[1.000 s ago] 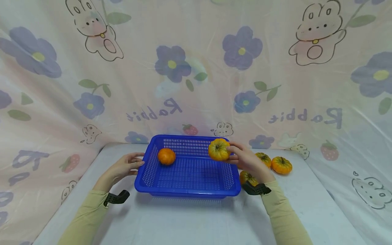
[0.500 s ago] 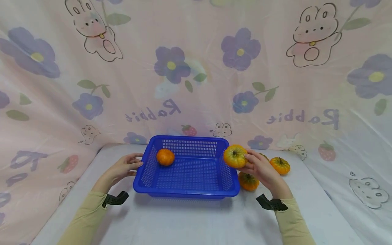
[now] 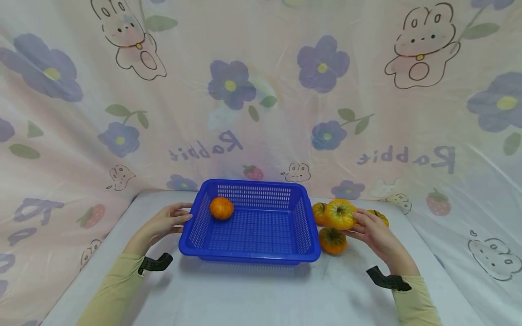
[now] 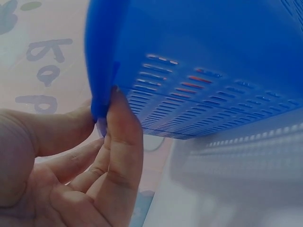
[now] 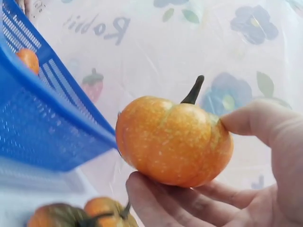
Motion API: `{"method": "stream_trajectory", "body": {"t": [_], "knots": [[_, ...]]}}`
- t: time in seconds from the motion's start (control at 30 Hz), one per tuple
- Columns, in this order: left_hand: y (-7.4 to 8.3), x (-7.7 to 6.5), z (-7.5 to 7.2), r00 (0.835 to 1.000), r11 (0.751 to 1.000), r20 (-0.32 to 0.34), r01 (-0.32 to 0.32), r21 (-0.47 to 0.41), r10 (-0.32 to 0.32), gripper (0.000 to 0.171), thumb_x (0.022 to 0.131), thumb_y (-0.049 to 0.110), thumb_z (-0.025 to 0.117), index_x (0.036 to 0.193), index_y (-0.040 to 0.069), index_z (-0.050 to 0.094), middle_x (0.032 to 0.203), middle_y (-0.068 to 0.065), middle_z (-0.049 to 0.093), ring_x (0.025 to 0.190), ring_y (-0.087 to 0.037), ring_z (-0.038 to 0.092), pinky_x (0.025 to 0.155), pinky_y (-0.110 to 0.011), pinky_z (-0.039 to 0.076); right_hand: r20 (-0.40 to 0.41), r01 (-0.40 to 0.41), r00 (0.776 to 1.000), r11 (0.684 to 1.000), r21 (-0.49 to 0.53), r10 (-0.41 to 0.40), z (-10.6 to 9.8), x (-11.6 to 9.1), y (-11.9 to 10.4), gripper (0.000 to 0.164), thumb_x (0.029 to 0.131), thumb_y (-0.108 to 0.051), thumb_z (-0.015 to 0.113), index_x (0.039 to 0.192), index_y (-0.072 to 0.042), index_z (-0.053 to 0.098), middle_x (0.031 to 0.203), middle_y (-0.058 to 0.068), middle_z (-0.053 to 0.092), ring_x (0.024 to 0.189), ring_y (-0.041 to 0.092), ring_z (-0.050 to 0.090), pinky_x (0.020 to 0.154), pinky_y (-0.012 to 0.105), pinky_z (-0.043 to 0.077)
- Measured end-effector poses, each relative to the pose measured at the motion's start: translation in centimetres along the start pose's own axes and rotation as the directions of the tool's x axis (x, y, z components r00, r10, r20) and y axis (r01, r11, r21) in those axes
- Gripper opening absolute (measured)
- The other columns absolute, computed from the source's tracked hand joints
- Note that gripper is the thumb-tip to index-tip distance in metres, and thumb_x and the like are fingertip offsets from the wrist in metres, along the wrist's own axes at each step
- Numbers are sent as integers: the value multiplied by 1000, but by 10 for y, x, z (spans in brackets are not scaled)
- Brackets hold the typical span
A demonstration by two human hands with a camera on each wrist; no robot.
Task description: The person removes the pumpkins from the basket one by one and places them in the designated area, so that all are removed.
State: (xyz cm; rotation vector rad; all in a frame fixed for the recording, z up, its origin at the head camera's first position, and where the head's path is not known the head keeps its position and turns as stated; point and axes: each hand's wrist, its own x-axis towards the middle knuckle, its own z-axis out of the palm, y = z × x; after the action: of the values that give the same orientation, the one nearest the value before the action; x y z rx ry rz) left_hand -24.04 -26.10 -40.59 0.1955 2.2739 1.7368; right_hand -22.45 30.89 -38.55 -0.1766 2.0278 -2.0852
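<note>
My right hand (image 3: 377,233) holds a small yellow-orange pumpkin (image 3: 340,214) just right of the basket. In the right wrist view the thumb presses its side and the fingers lie beneath, with the dark stem of the held pumpkin (image 5: 175,142) pointing up. My left hand (image 3: 165,222) grips the left rim of the blue plastic basket (image 3: 248,257). Thumb and fingers pinch that basket rim (image 4: 105,61) in the left wrist view. An orange pumpkin (image 3: 222,208) sits inside the basket at its back left.
Right of the basket, a green-and-orange pumpkin (image 3: 332,241) stands on the white table (image 3: 244,294). Another pumpkin (image 3: 318,212) is partly hidden behind the held one, and a further pumpkin (image 3: 379,216) shows behind the right hand. A printed curtain (image 3: 269,127) hangs behind the table.
The right hand has carried its pumpkin rightward and slightly down, from over the basket's right side to outside it. The left hand stays on the rim.
</note>
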Motion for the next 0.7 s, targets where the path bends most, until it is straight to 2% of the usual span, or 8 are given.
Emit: {"method": "stream_trajectory", "body": {"t": [0.1, 0.17, 0.27, 0.37, 0.43, 0.53, 0.7], "knots": [[-1, 0, 0, 1000, 1000, 0, -1, -6, 1, 63, 97, 20, 58, 146, -3, 27, 115, -20, 56, 94, -24, 60, 80, -35, 54, -23, 0, 1000, 1000, -16, -1, -12, -4, 3, 68, 102, -30, 47, 145, 9, 11, 124, 9, 48, 101, 15, 63, 90, 40, 49], [-1, 0, 0, 1000, 1000, -1, 0, -3, 0, 63, 97, 20, 58, 146, -3, 27, 115, -20, 56, 94, -23, 60, 80, -35, 54, -48, -11, 999, 999, -32, 10, -20, -6, 6, 67, 102, -30, 47, 144, 9, 12, 119, 4, 49, 99, 14, 63, 89, 38, 50], [-1, 0, 0, 1000, 1000, -3, 3, 2, -3, 63, 97, 21, 59, 146, -3, 27, 115, -19, 56, 94, -24, 60, 80, -35, 54, -91, -44, 995, 997, -61, 38, -30, -9, 11, 73, 102, -34, 47, 146, 9, 8, 130, 15, 41, 97, 9, 61, 89, 35, 50], [-2, 0, 0, 1000, 1000, -1, 7, 4, -7, 64, 97, 22, 59, 146, -3, 27, 114, -19, 57, 94, -24, 60, 80, -35, 54, -127, -86, 989, 994, -65, 77, -39, -13, 17, 79, 101, -37, 46, 148, 8, 1, 143, 26, 23, 95, 5, 59, 89, 32, 50], [-1, 0, 0, 1000, 1000, 2, 5, 3, -5, 64, 97, 21, 59, 146, -3, 26, 113, -19, 56, 94, -23, 60, 80, -35, 54, -134, -101, 987, 993, -61, 92, -44, -16, 20, 80, 101, -39, 46, 148, 8, 0, 147, 28, 13, 95, 4, 58, 89, 30, 50], [-1, 0, -1, 1000, 1000, 7, -2, 0, 2, 63, 97, 20, 58, 146, -3, 26, 114, -19, 56, 94, -23, 60, 80, -35, 54, -141, -116, 984, 992, -51, 108, -51, -20, 26, 80, 101, -38, 45, 147, 9, -1, 147, 28, 10, 94, 5, 58, 88, 27, 50], [0, 0, -2, 1000, 1000, 16, -3, 15, 3, 62, 98, 20, 57, 146, -3, 26, 115, -19, 56, 95, -23, 60, 80, -35, 53, -132, -165, 979, 985, -48, 157, -60, -23, 37, 84, 102, -38, 43, 147, 8, -12, 151, 31, -1, 95, 4, 54, 88, 26, 50]]}}
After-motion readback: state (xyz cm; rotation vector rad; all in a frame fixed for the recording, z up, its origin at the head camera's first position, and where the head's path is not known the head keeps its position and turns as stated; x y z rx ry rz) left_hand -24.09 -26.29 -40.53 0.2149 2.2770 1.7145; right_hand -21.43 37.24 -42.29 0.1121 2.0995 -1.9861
